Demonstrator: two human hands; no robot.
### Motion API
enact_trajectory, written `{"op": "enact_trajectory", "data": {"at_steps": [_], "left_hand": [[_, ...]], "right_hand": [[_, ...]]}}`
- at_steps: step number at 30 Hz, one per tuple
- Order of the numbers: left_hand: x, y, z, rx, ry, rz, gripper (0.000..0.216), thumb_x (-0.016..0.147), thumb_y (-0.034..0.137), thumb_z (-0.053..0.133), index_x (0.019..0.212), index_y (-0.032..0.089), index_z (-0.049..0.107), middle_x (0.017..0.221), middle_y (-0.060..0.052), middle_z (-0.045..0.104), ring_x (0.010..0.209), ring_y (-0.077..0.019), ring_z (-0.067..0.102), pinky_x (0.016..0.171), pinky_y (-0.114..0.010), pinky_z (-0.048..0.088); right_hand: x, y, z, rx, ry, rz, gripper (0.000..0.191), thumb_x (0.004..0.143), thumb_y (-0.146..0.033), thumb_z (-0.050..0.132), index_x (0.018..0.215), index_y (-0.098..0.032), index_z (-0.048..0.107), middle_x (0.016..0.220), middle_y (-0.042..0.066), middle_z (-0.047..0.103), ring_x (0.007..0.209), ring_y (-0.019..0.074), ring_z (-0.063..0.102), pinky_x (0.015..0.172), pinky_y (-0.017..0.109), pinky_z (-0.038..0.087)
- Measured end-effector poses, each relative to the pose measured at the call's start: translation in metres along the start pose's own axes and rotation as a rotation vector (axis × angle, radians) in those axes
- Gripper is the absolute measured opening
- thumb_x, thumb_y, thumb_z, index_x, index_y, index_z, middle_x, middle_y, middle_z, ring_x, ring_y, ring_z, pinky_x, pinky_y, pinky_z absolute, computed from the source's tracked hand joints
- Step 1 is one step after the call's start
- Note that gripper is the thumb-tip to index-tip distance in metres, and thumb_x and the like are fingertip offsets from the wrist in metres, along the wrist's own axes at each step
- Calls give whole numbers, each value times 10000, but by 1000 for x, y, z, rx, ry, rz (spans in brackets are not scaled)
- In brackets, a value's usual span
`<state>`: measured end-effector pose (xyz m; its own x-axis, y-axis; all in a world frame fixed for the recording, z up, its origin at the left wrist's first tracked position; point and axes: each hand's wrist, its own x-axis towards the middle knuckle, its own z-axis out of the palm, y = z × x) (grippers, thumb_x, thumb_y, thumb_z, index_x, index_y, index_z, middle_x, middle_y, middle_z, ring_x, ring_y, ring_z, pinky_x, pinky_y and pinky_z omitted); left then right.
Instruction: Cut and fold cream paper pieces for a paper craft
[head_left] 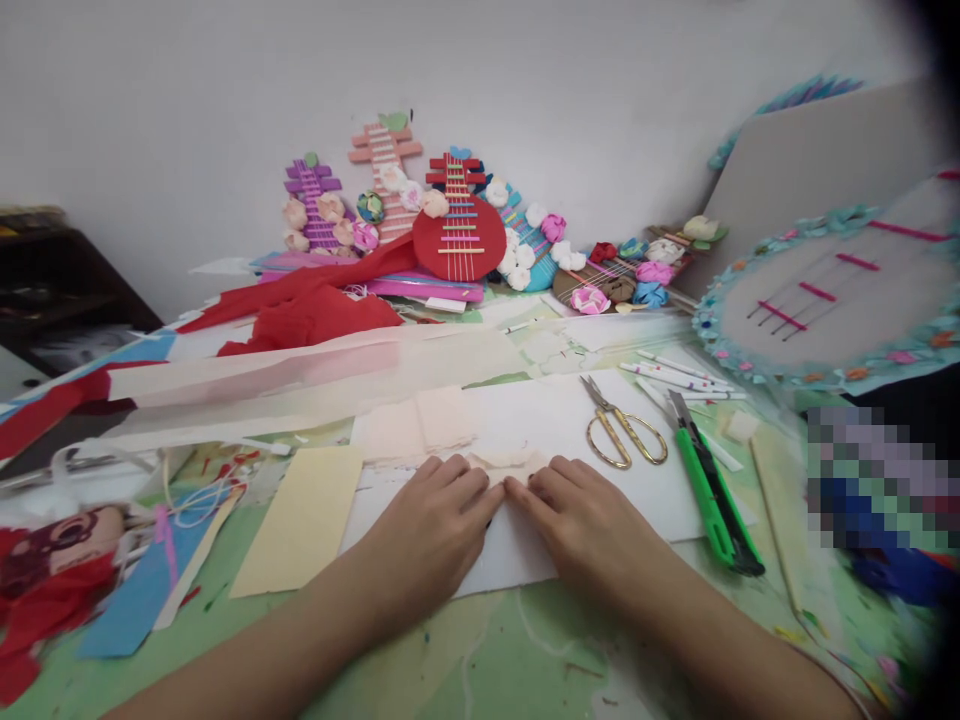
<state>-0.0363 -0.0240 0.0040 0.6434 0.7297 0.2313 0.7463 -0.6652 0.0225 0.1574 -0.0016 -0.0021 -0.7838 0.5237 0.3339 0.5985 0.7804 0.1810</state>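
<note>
My left hand (439, 525) and my right hand (589, 520) meet over a white sheet (517, 555), fingers curled and pressed together. Between their fingertips is a small piece of cream crepe paper (504, 459), its far edge showing beyond the fingers. Behind my left hand lie more cream crepe paper pieces (446, 415). A pale yellow card (304, 520) rests left of that hand. Gold-handled scissors (624, 430) lie on the sheet beyond my right hand, blades slightly apart. To their right is a green utility knife (712, 495).
Paper-flower-trimmed model instruments, one a red lute (459, 235), lean against the wall. Red crepe paper (315, 315) and a long translucent strip (300, 385) spread across the back. White sticks (679, 378) lie at right. A large round decorated panel (832, 295) stands far right.
</note>
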Motion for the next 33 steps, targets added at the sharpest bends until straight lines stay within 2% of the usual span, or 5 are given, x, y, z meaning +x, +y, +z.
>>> {"op": "enact_trajectory", "data": {"at_steps": [3, 10, 22, 28, 33], "left_hand": [[0, 1, -1, -11, -12, -21, 257, 845, 125, 421, 1063, 169, 550, 951, -80, 563, 906, -233, 473, 827, -427, 397], [0, 1, 0, -13, 30, -32, 212, 852, 124, 411, 986, 146, 573, 936, -87, 571, 906, -233, 481, 802, -422, 409], [-1, 3, -7, 26, 118, -47, 174, 842, 173, 444, 810, 127, 609, 840, -107, 582, 933, -276, 480, 768, -452, 417], [-1, 3, -8, -16, 184, -109, 204, 821, 139, 452, 744, 131, 640, 834, -106, 576, 871, -247, 488, 726, -420, 438], [0, -2, -6, -46, 318, -150, 242, 801, 113, 473, 612, 138, 622, 766, -92, 589, 799, -215, 507, 678, -372, 454]], "right_hand": [[1, -2, -2, -32, 0, -4, 141, 787, -133, 584, 920, -115, 630, 738, 66, 571, 702, 192, 459, 620, 322, 312], [2, -3, -1, -42, 20, 53, 34, 752, -114, 608, 769, -136, 628, 695, 48, 572, 682, 182, 456, 630, 328, 276], [0, -3, -3, 57, 32, 135, 121, 698, -40, 582, 686, -149, 634, 624, 47, 597, 644, 172, 458, 624, 326, 264], [0, -6, -8, 66, -9, 136, 109, 695, -64, 602, 634, -154, 589, 608, 38, 604, 613, 171, 453, 620, 325, 271], [-1, -5, -7, 110, 77, 150, 119, 725, -53, 555, 712, -145, 630, 575, 35, 604, 591, 170, 466, 605, 322, 298]]}}
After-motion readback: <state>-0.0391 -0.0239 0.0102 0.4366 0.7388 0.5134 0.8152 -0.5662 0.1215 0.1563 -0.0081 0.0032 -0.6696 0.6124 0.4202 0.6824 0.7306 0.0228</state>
